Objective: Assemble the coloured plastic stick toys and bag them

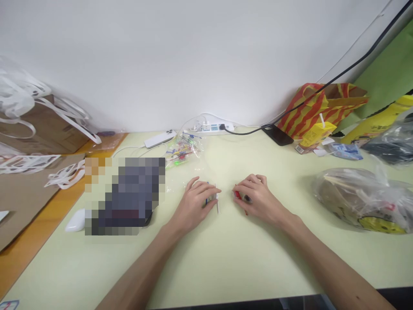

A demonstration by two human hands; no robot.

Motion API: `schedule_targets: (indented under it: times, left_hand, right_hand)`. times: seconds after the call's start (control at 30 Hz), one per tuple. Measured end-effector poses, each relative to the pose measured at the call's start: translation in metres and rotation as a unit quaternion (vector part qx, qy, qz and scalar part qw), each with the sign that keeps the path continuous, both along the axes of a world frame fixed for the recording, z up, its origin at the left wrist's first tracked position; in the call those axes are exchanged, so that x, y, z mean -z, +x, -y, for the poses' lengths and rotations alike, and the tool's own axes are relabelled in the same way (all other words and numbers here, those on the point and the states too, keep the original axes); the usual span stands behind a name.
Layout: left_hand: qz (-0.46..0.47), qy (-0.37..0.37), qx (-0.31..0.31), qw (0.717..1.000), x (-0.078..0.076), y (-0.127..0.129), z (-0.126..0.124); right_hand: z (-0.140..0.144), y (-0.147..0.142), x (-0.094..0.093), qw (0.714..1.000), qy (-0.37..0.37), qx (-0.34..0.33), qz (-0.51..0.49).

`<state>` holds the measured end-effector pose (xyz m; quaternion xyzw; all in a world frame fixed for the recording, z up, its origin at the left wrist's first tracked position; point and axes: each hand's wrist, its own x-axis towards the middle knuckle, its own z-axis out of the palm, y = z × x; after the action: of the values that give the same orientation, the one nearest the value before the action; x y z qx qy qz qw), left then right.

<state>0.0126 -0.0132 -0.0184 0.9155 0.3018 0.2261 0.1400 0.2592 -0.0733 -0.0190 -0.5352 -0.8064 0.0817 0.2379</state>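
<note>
My left hand [195, 201] rests low over the table, its thumb and fingers curled around a small piece with blue on it. A thin white stick [217, 206] stands out at the fingertips. A short gap to the right, my right hand [254, 197] has its thumb and fingertips closed on a small red piece [238, 194]. Something dark shows under that palm, and a thin reddish end pokes out below the thumb. The fingers hide most of both pieces, so their exact kind cannot be made out.
Behind my left hand lies a see-through bag [183, 150] of small coloured plastic parts. A blurred dark object [129, 193] and a white case [75, 220] are at left. A power strip [213, 128], phone [278, 134], yellow drink carton [314, 137] and plastic-wrapped package [358, 200] surround the work area.
</note>
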Motion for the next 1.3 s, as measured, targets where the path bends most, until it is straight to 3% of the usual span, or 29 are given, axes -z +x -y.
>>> schedule_targets:
  times: [0.43,0.83,1.0,1.13,1.3]
  left_hand:
    - [0.042,0.025,0.005,0.999,-0.001,0.0,0.003]
    - [0.07,0.068,0.049,0.994,0.0,0.01,0.01]
    - [0.086,0.056,0.048,0.994,-0.005,0.01,0.013]
    - [0.097,0.049,0.027,0.994,-0.007,0.008,0.012]
    - [0.103,0.043,0.005,0.994,-0.009,0.006,0.011]
  right_hand:
    - [0.001,-0.004,0.0,1.0,0.014,-0.002,-0.025]
    - [0.013,-0.025,-0.005,0.983,-0.035,-0.004,-0.178]
    - [0.01,-0.013,-0.009,0.992,-0.034,-0.017,-0.122]
    - [0.006,0.002,-0.01,0.999,0.005,0.018,-0.035]
    - [0.003,0.004,-0.003,0.999,0.003,0.036,0.024]
